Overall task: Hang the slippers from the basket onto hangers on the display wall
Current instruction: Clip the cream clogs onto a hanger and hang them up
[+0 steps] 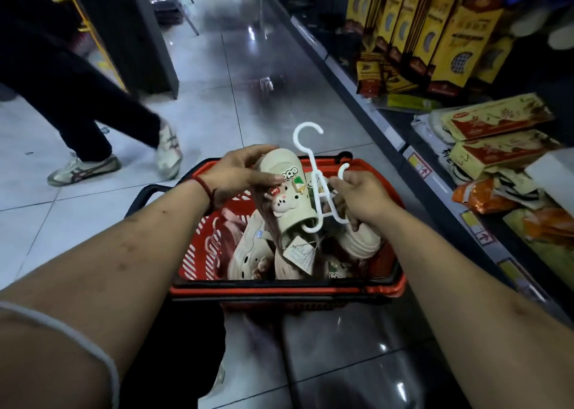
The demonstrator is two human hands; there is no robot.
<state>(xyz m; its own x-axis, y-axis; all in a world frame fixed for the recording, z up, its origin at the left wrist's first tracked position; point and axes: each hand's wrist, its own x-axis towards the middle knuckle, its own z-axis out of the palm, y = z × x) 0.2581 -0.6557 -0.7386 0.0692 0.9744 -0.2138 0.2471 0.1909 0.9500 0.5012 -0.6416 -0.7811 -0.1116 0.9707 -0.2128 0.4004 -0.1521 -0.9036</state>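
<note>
A red shopping basket (pixel 279 289) sits on the floor in front of me with several beige and pink slippers (pixel 248 253) in it. Above the basket, my left hand (pixel 239 172) grips a beige slipper (pixel 289 197) decorated with small charms, a paper tag dangling from its heel end. My right hand (pixel 360 191) holds a white plastic hanger (pixel 313 179) by its frame, hook pointing up. One lower arm of the hanger is tucked into the slipper's opening. A second beige slipper (pixel 360 241) lies below my right hand; whether that hand touches it is unclear.
Low shelves (pixel 435 172) on the right carry packaged goods, with yellow boxes (pixel 435 30) hanging above. A person in dark trousers and sneakers (pixel 167 151) walks past on the tiled floor to the left. A dark pillar (pixel 136 36) stands behind them.
</note>
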